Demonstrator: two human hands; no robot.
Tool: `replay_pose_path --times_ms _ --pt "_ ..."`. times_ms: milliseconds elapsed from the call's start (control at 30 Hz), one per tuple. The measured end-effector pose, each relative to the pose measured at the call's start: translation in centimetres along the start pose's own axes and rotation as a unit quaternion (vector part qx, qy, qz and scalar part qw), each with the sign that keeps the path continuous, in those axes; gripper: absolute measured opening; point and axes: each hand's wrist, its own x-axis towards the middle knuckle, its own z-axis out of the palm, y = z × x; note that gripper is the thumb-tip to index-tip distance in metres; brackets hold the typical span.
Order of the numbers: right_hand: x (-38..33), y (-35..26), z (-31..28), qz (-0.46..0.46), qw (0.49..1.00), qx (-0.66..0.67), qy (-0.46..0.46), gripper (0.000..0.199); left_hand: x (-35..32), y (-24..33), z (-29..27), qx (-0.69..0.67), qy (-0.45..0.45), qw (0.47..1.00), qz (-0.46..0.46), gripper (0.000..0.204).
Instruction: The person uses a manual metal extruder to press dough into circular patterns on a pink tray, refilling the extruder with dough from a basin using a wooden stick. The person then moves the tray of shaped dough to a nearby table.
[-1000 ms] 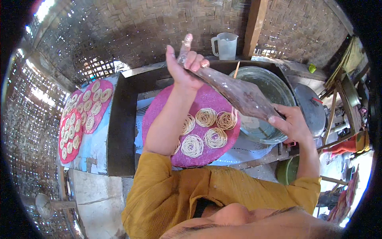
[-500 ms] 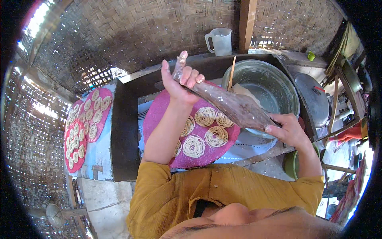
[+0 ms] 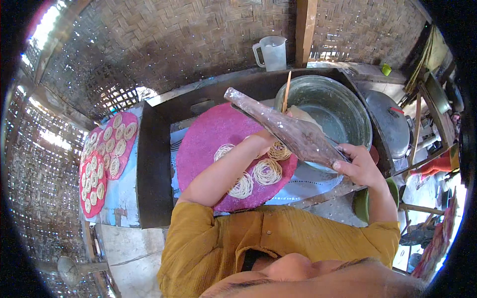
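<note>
A dark, worn wooden paddle-shaped tool (image 3: 302,135) with pale specks lies slantwise in the air, its narrow handle up to the left. Its broad lower end is gripped by my right hand (image 3: 354,163), thumb on top. My left hand (image 3: 264,140) reaches in beneath the tool; its fingers are hidden behind the wood. Below is a round magenta mat (image 3: 206,134) bearing several coils of pale noodles (image 3: 267,172), partly covered by my left forearm. Behind the tool stands a grey-green basin (image 3: 354,102) with a pale lump (image 3: 304,115) and a thin wooden stick (image 3: 286,92) at its left side.
A dark-walled trough (image 3: 155,174) surrounds the mat and basin. Smaller pink mats (image 3: 130,124) with noodle coils lie on a blue surface at the left. A clear pitcher (image 3: 274,53) stands by the woven wall. On the right are a lidded pot (image 3: 387,124) and a green bucket (image 3: 391,194).
My left hand has let go of the tool's narrow handle and moved down and right beneath the broad part. My right hand keeps its hold on the lower end.
</note>
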Motion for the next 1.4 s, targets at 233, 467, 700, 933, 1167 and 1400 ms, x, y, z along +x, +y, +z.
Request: replay_pose_path --times_ms 233,467,700,933,1167,1400 --pt "0.2 0.5 -0.4 0.020 1.000 0.000 0.024 0.035 0.3 -1.0 -0.6 0.037 0.003 0.999 0.009 0.056" --pt "0.8 0.9 -0.4 0.055 0.994 0.043 0.085 0.033 1.7 -2.3 -2.6 0.469 0.080 0.879 0.039 0.044" --pt "0.8 1.5 -0.6 0.031 0.994 0.020 0.103 0.036 -1.6 -2.5 -3.4 0.723 0.089 0.667 0.154 0.049" --pt "1.5 -0.4 0.7 0.041 0.990 0.076 0.109 0.033 -4.0 2.3 -3.6 0.671 0.213 0.640 0.307 0.064" --pt "5.1 -3.6 4.4 -0.108 0.986 0.032 0.120 0.034 -5.1 7.6 1.7 0.437 0.377 0.692 0.434 0.036" --pt "5.8 -13.6 1.2 -0.421 0.793 -0.251 0.362 0.045 -8.2 9.7 5.0 0.709 0.337 0.370 0.496 0.015"
